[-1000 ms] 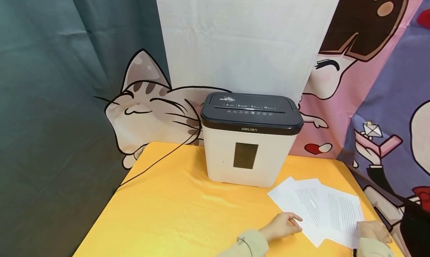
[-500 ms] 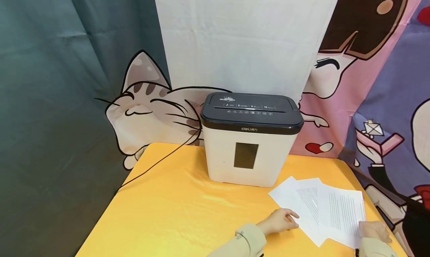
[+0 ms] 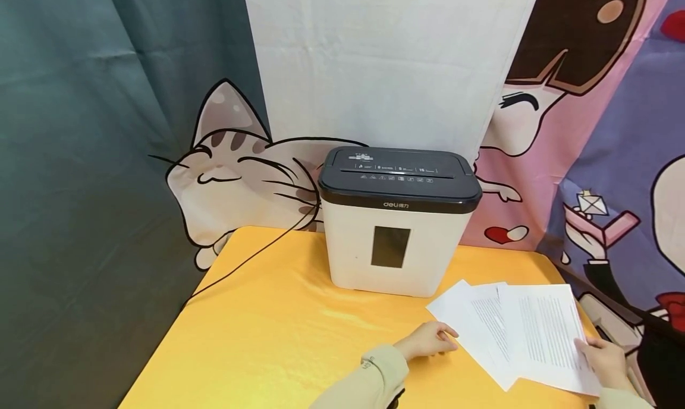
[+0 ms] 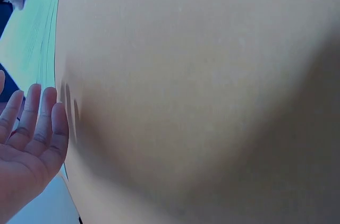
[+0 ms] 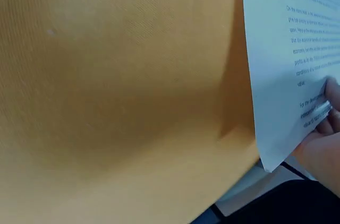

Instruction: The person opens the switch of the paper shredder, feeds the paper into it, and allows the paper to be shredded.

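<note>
Yellow table [image 3: 278, 337]: "deli" shredder [image 3: 400, 219], printed sheet [image 3: 546, 334] in right hand [image 3: 606, 361].

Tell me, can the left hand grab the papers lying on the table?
Probably yes. The left hand looks empty beside the papers, and nothing shows between them. The sheet in the right hand overlaps their right side, leaving the left uncovered.

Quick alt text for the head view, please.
The right hand pinches the edge of a printed sheet that overlaps other papers on a yellow table. The left hand, holding nothing, is beside them; a white shredder stands farther back.
</note>
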Demonstrator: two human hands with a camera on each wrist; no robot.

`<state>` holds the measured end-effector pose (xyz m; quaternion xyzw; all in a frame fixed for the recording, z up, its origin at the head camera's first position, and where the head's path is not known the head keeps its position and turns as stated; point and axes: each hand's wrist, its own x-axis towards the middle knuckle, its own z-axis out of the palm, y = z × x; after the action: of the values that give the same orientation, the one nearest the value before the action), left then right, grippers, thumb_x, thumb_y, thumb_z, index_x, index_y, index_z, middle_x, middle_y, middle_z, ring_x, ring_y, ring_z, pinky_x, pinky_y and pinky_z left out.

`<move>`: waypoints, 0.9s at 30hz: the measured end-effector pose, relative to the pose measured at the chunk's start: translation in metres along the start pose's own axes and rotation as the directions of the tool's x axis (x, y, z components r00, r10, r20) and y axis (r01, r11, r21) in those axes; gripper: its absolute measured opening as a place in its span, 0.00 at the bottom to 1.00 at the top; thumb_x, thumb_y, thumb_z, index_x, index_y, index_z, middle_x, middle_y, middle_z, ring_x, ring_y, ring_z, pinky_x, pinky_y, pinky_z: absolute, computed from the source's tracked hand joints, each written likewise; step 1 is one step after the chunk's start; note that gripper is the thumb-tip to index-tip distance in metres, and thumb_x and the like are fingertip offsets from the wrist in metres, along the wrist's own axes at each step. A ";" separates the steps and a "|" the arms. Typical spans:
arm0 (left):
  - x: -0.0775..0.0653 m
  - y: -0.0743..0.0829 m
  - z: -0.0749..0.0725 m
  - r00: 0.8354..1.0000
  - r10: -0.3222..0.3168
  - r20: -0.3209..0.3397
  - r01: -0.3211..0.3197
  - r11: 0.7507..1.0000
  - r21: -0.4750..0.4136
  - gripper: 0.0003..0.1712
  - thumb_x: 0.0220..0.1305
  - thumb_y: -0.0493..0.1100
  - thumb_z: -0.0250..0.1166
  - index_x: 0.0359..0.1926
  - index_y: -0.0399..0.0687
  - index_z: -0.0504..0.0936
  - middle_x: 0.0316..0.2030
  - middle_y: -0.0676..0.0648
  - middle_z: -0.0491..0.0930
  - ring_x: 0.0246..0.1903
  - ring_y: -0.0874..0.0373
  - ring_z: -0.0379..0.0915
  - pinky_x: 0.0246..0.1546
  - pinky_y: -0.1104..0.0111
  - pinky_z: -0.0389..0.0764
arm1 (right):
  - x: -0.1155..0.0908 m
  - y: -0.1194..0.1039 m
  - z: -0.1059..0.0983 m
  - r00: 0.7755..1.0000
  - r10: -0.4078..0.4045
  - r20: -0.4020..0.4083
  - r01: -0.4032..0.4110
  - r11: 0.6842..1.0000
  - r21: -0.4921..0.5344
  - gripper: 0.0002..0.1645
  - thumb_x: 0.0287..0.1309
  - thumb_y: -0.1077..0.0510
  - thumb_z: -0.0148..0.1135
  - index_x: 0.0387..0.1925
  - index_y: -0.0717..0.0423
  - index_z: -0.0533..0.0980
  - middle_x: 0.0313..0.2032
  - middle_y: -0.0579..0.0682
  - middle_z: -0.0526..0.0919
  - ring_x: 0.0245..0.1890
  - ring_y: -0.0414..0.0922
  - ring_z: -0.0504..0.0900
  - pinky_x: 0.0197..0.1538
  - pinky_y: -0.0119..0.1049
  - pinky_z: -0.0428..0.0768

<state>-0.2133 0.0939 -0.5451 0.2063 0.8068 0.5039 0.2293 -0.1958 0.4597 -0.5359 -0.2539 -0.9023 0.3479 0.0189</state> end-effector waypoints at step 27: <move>0.000 -0.011 -0.045 0.964 0.023 -0.263 -0.045 0.996 -0.077 0.34 0.58 0.46 0.67 0.62 0.37 0.68 0.48 0.41 0.76 0.44 0.52 0.75 0.42 0.70 0.77 | -0.027 -0.106 0.037 0.624 -0.767 0.151 0.762 0.640 0.100 0.02 0.51 0.71 0.64 0.27 0.65 0.77 0.22 0.41 0.77 0.24 0.25 0.66 0.27 0.22 0.67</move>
<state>-0.2404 0.0569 -0.5378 0.1422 0.8049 0.5634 0.1203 -0.2271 0.3573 -0.4925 0.1857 -0.9178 0.3400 0.0866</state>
